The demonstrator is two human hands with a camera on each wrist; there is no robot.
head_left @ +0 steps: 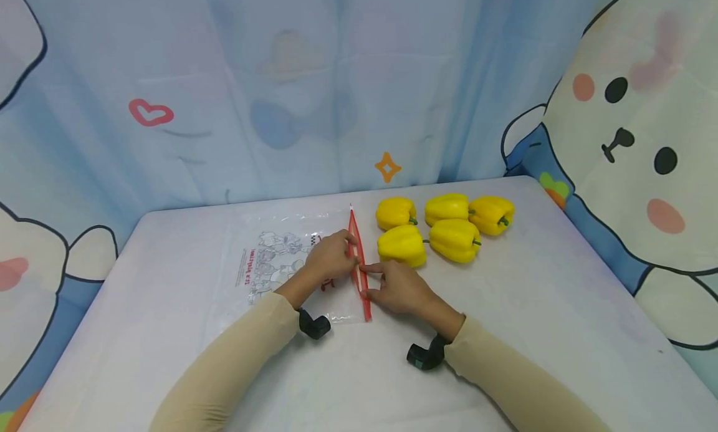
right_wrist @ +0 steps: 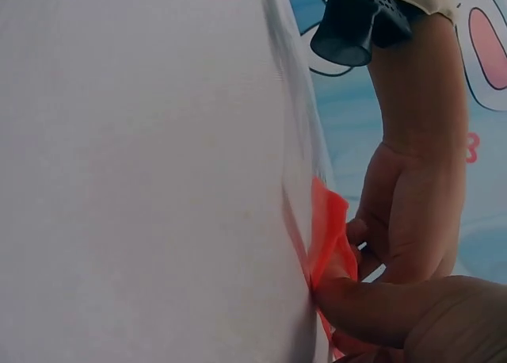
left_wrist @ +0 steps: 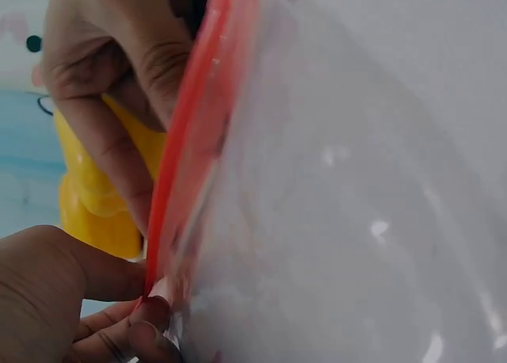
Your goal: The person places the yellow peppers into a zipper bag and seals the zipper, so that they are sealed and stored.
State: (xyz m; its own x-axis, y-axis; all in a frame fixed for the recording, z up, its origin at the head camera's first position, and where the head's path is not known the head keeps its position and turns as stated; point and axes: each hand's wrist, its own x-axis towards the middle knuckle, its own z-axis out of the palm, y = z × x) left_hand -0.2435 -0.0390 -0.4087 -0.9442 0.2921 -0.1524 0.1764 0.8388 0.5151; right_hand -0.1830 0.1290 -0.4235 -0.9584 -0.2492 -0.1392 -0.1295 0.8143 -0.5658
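Observation:
A clear plastic zip bag [head_left: 291, 264] with printed line drawings and red lettering lies flat on the table, its red zip edge [head_left: 367, 307] towards the right. My left hand [head_left: 332, 255] pinches that edge near its middle; the left wrist view shows thumb and fingers [left_wrist: 119, 280] on either side of the red strip. Lower along the same edge, my right hand [head_left: 399, 287] pinches the strip between thumb and forefinger. The bag's mouth looks slightly parted between the two hands. In the right wrist view, the right thumb [right_wrist: 364, 307] presses on the red strip [right_wrist: 329, 228].
Several yellow bell peppers [head_left: 454, 240] stand together just beyond my right hand, right of the bag. The white-covered table [head_left: 168, 332] ends at a blue patterned curtain [head_left: 291, 95] behind. Dark cameras [head_left: 427, 355] sit on both wrists.

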